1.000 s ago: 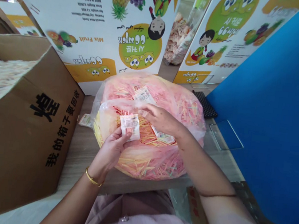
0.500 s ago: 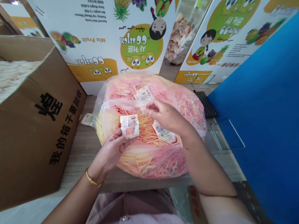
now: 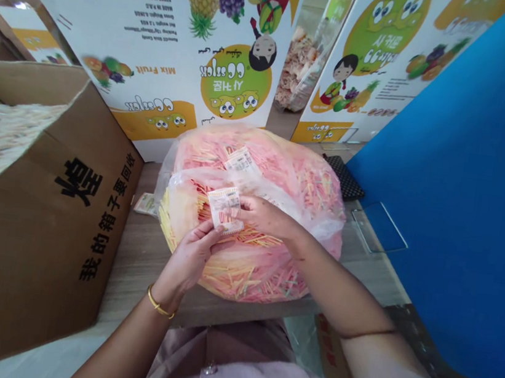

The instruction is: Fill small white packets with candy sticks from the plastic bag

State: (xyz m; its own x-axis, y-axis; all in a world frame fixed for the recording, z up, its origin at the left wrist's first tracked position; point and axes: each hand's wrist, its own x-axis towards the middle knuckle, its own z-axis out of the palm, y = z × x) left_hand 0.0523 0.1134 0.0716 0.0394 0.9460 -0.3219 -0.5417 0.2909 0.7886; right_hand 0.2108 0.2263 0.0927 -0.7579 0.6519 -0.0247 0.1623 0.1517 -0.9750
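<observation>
There's the left hand (image 3: 187,261) lifting a small printed sachet (image 3: 224,209) above the bag, its fingers (image 3: 203,236) closed on the lower edge, and right alongside, the right hand (image 3: 267,216) pinches the sachet's right edge with its fingertips (image 3: 241,206)! The sachet is nearly square and tilted, no clear long axis, both hands touching it, neither nearer. Below sits a clear plastic bag (image 3: 241,277) of pink and yellow sticks, another sachet (image 3: 240,161) on top, all on the table (image 3: 139,255), cardboard box (image 3: 27,234) to the left.
</observation>
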